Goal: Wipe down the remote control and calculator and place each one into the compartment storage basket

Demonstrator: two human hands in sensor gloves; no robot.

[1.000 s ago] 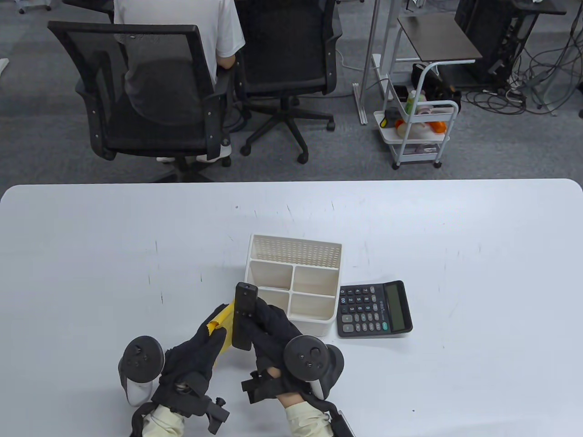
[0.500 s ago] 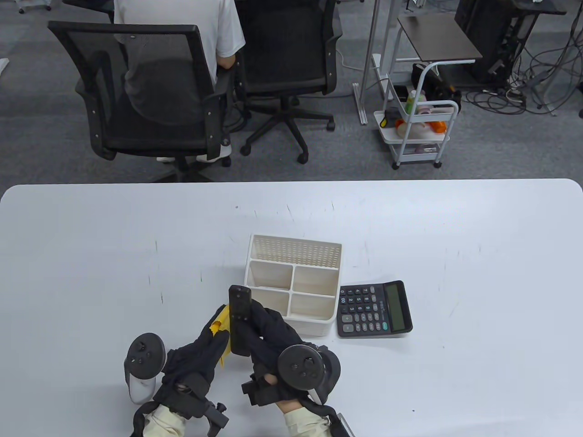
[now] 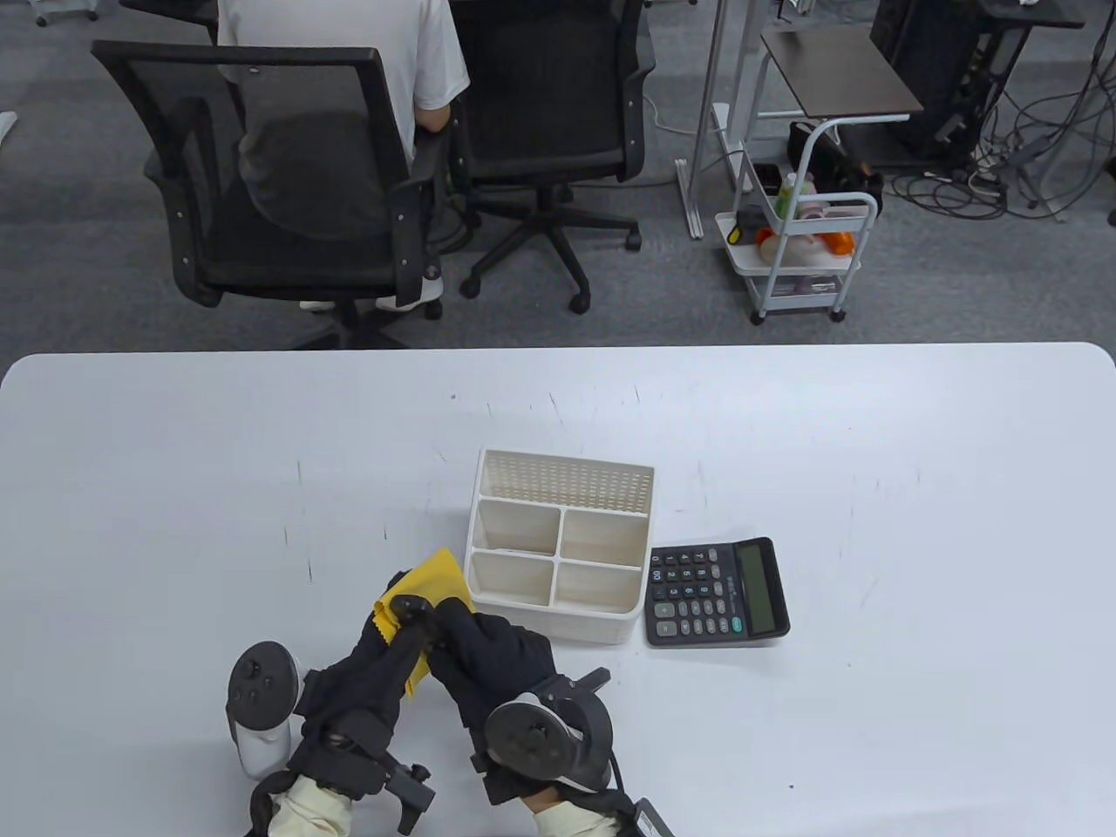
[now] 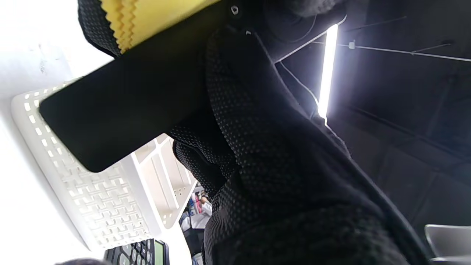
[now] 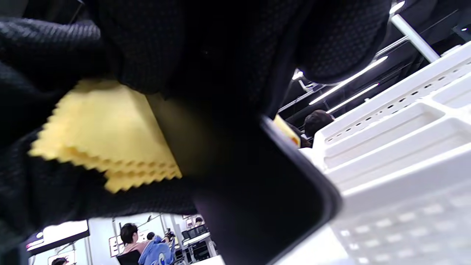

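Both gloved hands meet just left of the white compartment basket [image 3: 478,558]. My right hand [image 3: 462,629] grips the black remote control [image 4: 121,106], whose flat back fills the left wrist view; from above only its end [image 3: 416,605] shows between the hands. My left hand [image 3: 397,632] holds the yellow cloth [image 3: 429,580] against the remote, and the cloth sticks out beyond it toward the basket. The remote [image 5: 265,191] and cloth [image 5: 106,143] also show in the right wrist view. The black calculator [image 3: 717,591] lies flat on the table, touching the basket's right side.
The basket has four small front cells and a long perforated back cell [image 3: 567,484], none with anything inside. Beyond the table's far edge stand office chairs [image 3: 288,200], one with a seated person, and a white trolley [image 3: 798,253].
The remote, pointing away and plainly visible before, has tipped and drawn back between the hands. The cloth now stands out past its far end. My right hand has rolled over and shifted left.
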